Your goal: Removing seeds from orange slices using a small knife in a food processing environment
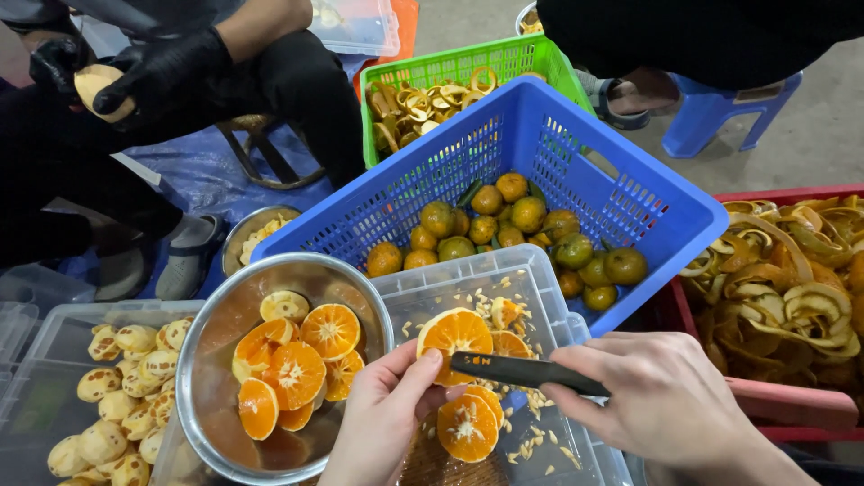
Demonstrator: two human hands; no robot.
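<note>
Around the clear plastic tub (540, 297) room is tight. Touching its left side stands the steel bowl (209, 378) of orange halves; behind it rises the blue basket (576, 153); just right sits the red crate (792, 405) of peels. Only the air above the tub is open, reached from the near edge.

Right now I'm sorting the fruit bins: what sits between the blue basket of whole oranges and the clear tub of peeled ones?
In the head view, a steel bowl of orange halves sits between the blue basket and the clear tub.
</note>
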